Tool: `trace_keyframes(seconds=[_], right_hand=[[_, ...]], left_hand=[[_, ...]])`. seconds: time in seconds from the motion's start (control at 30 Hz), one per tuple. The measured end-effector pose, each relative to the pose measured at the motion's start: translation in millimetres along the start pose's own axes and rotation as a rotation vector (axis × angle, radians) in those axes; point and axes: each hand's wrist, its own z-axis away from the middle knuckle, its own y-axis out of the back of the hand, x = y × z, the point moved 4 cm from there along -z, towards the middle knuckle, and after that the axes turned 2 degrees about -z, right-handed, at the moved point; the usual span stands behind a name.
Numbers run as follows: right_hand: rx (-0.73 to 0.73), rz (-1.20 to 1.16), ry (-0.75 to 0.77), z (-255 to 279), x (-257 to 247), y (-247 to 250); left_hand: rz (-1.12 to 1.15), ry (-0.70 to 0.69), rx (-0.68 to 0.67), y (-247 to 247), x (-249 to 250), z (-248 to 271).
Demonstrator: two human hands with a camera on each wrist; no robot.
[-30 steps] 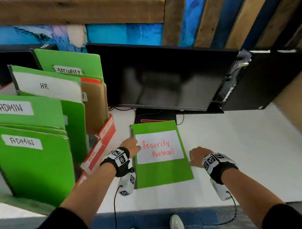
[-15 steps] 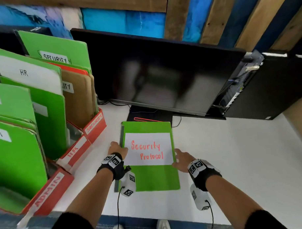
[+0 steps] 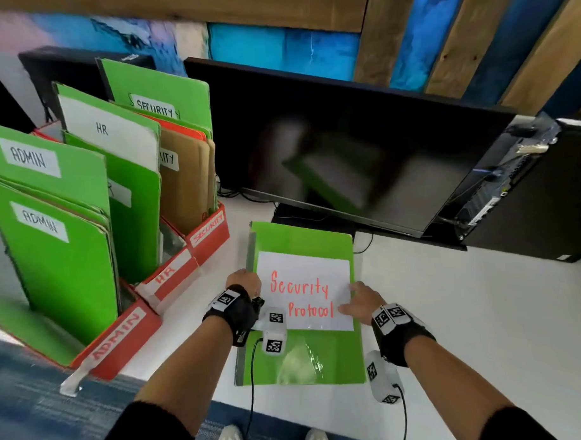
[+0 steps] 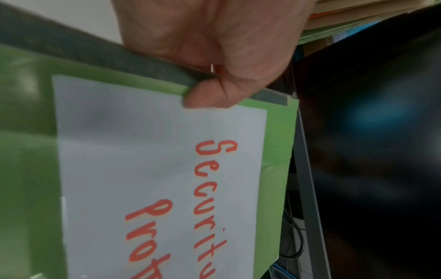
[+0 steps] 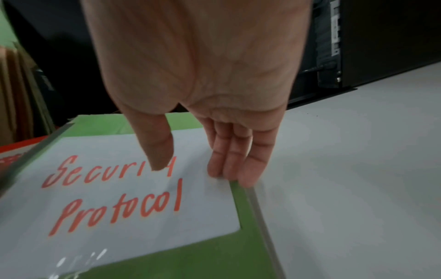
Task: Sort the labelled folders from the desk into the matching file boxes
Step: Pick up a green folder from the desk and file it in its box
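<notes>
Green folder (image 3: 303, 239) between both hands' grip

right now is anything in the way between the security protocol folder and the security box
Nothing visible on the desk blocks it. The Security Protocol folder, held by both hands, left hand and right hand, has bare white desk between it and the SECURITY box. That box already holds upright folders, so the free slot space cannot be judged.

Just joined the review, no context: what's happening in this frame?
A person is taking hold of a green folder labelled "Security Protocol", which lies flat on the white desk. The left hand pinches its left edge; the right hand has thumb on the label and fingers at the right edge. The SECURITY box stands to the left, holding folders.
</notes>
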Motion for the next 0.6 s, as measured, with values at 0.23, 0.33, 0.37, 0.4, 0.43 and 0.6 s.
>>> trace_keyframes(seconds=[0.23,0.33,0.37,0.4,0.43,0.6], right_hand=[[0.053,-0.276,0.225,3.5,-23.1,8.6],[0.166,-0.512,0.326,6.9,-43.0,22.6],[0.215,-0.561,0.348,9.7,-50.2,28.8],[0.26,-0.582,0.362,11.7,-56.9,35.6],[0.301,-0.592,0.388,14.2,-63.9,42.7],[0.43,-0.687,0.517,31.3,-109.6,77.8]], left_hand=[[0.468,0.051,0.324,30.3,-23.6,-8.8],[0.513,-0.11,0.347,47.6,-3.6,-3.2],[0.497,-0.15,0.359,55.8,2.0,-0.2],[0.475,-0.188,0.383,64.8,7.7,2.3],[0.444,-0.223,0.408,73.5,15.0,7.4],[0.248,-0.463,0.638,137.7,62.3,36.3]])
